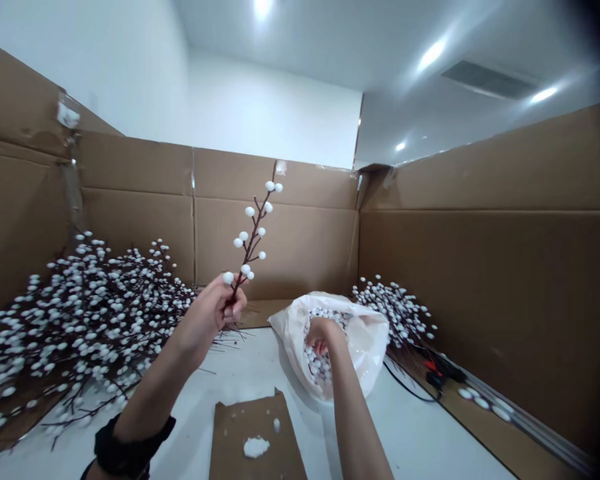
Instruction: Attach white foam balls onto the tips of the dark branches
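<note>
My left grip (225, 308) is clenched around the base of a brown twig (253, 237) studded with white foam balls, holding it upright above the white surface (420, 440). My right grip (324, 333) is sunk into a white plastic bag (365, 347) of loose white balls; I cannot tell whether it grasps any. A big heap of finished branches (80, 313) lies left, a smaller bunch (397, 310) behind the bag, a cardboard piece (255, 433) nearest me.
</note>
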A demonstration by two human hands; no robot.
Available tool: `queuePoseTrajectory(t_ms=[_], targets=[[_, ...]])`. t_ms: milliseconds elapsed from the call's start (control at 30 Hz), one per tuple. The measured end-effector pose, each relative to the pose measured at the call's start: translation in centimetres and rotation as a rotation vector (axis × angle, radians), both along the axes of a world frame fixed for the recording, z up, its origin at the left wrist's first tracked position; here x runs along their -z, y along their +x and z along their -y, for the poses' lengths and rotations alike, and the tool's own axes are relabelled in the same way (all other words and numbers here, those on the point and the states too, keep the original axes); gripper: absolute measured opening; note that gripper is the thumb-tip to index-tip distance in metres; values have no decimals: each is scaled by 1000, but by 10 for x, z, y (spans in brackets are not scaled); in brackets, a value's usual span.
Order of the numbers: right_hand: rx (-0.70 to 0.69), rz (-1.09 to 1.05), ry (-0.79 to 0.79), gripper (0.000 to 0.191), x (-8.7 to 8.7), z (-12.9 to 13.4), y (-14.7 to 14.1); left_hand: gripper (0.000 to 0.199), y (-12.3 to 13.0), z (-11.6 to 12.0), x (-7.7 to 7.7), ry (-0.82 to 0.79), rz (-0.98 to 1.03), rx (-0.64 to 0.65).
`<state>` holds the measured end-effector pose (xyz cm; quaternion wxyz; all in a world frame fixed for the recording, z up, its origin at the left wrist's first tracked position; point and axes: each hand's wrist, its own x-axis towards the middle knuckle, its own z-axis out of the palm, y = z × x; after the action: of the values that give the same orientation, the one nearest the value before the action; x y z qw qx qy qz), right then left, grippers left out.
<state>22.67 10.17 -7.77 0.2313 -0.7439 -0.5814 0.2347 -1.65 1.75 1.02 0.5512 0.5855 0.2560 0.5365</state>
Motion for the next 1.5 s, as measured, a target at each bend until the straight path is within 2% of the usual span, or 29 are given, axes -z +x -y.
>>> queuePoseTrajectory(t_ms=[100, 200, 367, 567, 733, 833, 1000, 1300, 1500], targets=[[-40, 54, -196, 28, -1, 0, 7, 24, -1, 2, 0, 7, 34, 24], [-90, 87, -204, 22, -12, 7, 17, 32, -2, 5, -1, 11, 92, 43], [-188, 54, 119, 4, -45, 35, 20, 34, -1, 7, -2, -12, 213, 124], [-296, -38, 483, 16, -73, 71, 2, 31, 3, 7, -1, -7, 261, 87], [-362, -261, 777, 26, -85, 85, -30, 31, 6, 6, -1, -5, 242, 33], [-379, -390, 906, 24, -90, 90, -56, 36, 9, 5, 0, 7, 197, 4], [-407, -521, 1000, 18, -88, 92, -88, 42, 15, 6, 6, 44, 101, -50], [-401, -612, 991, 13, -84, 90, -97, 32, 26, 1, 24, 103, 10, -100], [-355, -519, 1053, 17, -86, 95, -97, 35, 27, 3, 22, 129, -93, -74]])
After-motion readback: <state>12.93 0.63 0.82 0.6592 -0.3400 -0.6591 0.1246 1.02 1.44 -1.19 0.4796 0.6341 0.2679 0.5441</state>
